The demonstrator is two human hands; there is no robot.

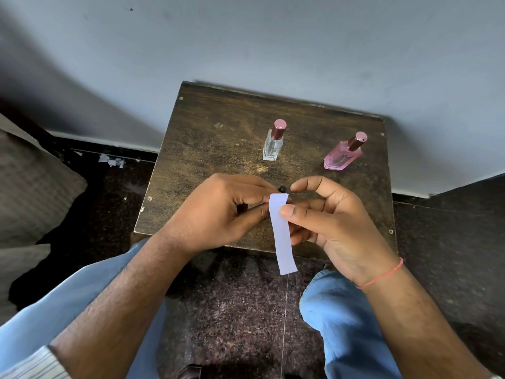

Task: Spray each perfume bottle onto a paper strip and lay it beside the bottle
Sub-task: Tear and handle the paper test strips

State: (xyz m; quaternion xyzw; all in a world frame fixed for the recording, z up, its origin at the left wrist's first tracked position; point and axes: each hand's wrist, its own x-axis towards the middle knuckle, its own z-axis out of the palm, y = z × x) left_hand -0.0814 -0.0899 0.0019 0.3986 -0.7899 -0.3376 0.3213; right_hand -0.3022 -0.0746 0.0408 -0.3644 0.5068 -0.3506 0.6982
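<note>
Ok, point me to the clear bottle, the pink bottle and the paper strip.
clear bottle (272, 147): head view, on its glass body.
pink bottle (338, 159): head view, on its pink glass body.
paper strip (282, 236): head view, on its middle, below the pinching fingers.

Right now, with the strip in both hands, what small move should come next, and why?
Probably free the left hand and reach for the clear perfume bottle. Both bottles stand capped with no strip beside them, and the right hand already pinches the paper strip.
</note>
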